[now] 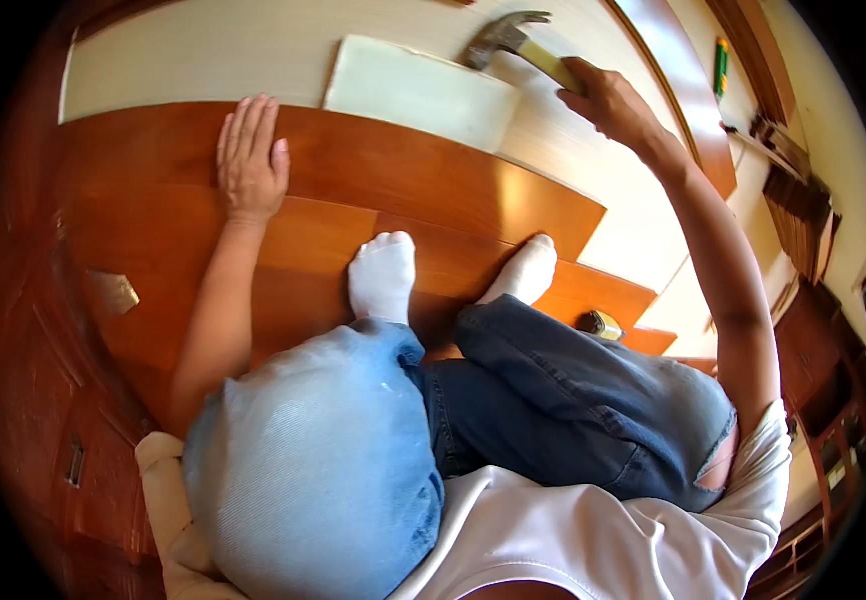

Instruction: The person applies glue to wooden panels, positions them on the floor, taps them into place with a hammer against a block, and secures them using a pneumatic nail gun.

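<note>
My right hand [608,100] is wrapped round the pale yellow-green handle of a claw hammer [501,40], held up at the far side with its metal head pointing left. Beneath and left of the hammer lies a pale, flat rectangular piece [413,92], its near edge along the front row of floorboards. My left hand [251,168] rests flat on a glossy reddish-brown floorboard [373,150] near its far edge, fingers stretched out and holding nothing. My feet in white socks stand on the laid boards between both hands.
Pale underlay [193,60] covers the floor beyond the boards. At the right are a loose long board [688,95], a green cutter knife [721,67] and a stack of boards [801,220]. A small yellow-and-black object [603,325] lies by my right knee. A brown wooden door [43,400] stands at left.
</note>
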A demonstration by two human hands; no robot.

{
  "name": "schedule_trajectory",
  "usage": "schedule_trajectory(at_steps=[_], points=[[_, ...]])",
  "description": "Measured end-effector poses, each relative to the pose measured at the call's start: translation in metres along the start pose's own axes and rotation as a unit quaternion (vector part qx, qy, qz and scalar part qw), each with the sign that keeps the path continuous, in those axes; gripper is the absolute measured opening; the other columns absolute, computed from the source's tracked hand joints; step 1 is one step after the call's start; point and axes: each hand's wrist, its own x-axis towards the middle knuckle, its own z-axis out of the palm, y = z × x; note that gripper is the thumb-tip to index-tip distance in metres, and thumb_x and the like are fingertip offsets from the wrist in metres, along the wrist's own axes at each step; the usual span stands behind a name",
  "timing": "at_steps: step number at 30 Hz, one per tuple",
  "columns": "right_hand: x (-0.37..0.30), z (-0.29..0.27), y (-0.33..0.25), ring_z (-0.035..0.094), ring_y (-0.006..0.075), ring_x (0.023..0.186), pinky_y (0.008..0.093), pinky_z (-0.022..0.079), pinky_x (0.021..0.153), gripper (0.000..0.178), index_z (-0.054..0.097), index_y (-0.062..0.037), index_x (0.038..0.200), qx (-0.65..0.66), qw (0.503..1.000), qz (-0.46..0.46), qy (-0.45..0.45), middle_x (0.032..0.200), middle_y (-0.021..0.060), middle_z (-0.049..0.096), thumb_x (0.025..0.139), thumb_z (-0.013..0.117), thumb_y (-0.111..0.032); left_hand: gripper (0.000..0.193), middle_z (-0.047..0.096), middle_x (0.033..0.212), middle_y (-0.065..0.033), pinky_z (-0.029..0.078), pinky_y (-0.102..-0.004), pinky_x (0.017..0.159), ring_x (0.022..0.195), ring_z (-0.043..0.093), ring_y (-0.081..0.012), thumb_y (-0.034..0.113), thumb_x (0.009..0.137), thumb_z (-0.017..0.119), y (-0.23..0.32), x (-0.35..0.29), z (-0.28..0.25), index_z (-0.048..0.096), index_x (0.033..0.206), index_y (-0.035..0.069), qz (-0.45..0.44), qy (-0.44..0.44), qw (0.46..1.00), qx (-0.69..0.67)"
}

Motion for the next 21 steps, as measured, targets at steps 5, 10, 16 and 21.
schedule_trajectory(at_steps=[5,10,16,21], points=[[-0.020,0.012,0.023,0.068,0.0264,0.060,0.0400,0.057,0.059,0.040,0.060,-0.0045,0.131,-0.002,0.998,0.016,0.064,0.079,0.0160,0.071,0.099,0.067,-0.028,0.047,0.055,0.153,-0.0134,0.031,-0.0487,0.123,0.146,0.046,-0.0336,0.023,0.107,0.046,-0.002,-0.001,0.005,0.054,0.150,0.004,0.014,-0.020,1.000,0.013],[-0.091,0.033,0.045,0.062,0.0180,0.054,0.0349,0.053,0.048,0.041,0.058,0.0022,0.127,0.170,0.963,0.188,0.089,0.070,0.0105,0.063,0.099,0.067,-0.026,0.047,0.053,0.155,-0.0109,0.031,-0.0471,0.125,0.147,0.045,-0.0316,0.019,0.107,0.046,0.002,-0.002,0.002,0.053,0.151,0.005,0.009,-0.020,1.000,0.015],[-0.200,0.107,0.096,0.054,0.0144,0.046,0.0331,0.047,0.041,0.029,0.056,0.0030,0.109,0.286,0.867,0.367,0.178,0.064,0.0048,0.054,0.099,0.065,-0.023,0.048,0.053,0.156,-0.0082,0.032,-0.0472,0.125,0.148,0.044,-0.0296,0.020,0.105,0.047,0.002,0.000,0.007,0.053,0.151,0.006,0.014,-0.015,1.000,0.012],[-0.275,0.183,0.108,0.050,0.0118,0.042,0.0312,0.041,0.038,0.022,0.059,0.0005,0.107,0.309,0.795,0.466,0.235,0.060,0.0011,0.051,0.099,0.065,-0.019,0.049,0.053,0.156,-0.0097,0.031,-0.0489,0.125,0.148,0.044,-0.0309,0.019,0.104,0.048,0.001,-0.002,0.007,0.054,0.151,0.007,0.009,-0.016,1.000,0.010]])
